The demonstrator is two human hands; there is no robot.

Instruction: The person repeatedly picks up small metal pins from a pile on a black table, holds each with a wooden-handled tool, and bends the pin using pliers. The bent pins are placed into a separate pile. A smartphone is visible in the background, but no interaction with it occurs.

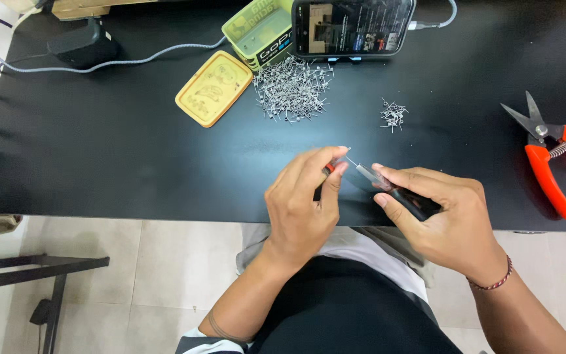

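Observation:
My left hand (304, 206) pinches a small thin part with a red-orange bit at its fingertips, near the front edge of the black table (132, 151). My right hand (443, 219) grips a dark-handled tool (407, 200) whose metal tip (365, 174) points left toward my left fingertips. The two hands almost meet. A large heap of small metal wire parts (291, 88) lies farther back, and a small cluster of the same parts (393, 115) sits to its right.
Orange-handled snips (550, 157) lie at the right. A yellow lid (214, 87) and a green tin (260, 29) sit at the back beside a phone (352, 26) with a lit screen and cable. A black adapter (83, 46) with a grey cord is back left.

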